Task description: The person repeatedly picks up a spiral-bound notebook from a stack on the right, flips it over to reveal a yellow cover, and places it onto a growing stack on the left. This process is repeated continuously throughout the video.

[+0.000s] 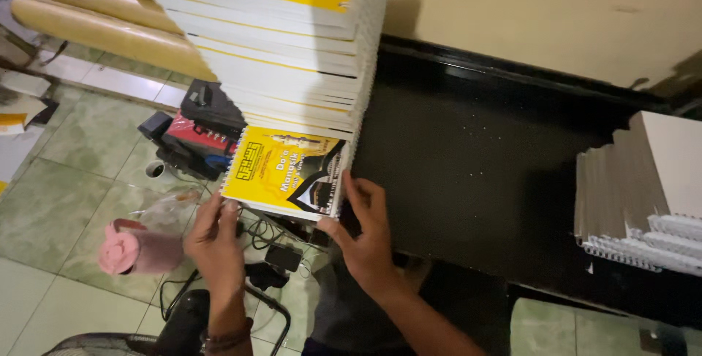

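Observation:
A tall stack of yellow-covered, spiral-bound booklets (pixel 292 56) stands at the left edge of a black table (pixel 482 173). One yellow booklet (pixel 287 172) sticks out at the bottom of the stack. My left hand (pixel 216 243) grips its lower left corner. My right hand (pixel 365 232) holds its right side by the white spiral binding, fingers spread against the stack's base.
A second pile of white spiral-bound booklets (pixel 643 195) lies at the table's right edge. Below on the green tiled floor (pixel 66 173) are a black and red machine (pixel 201 133), a pink roll (pixel 139 250), cables, and tan paper rolls (pixel 102 20).

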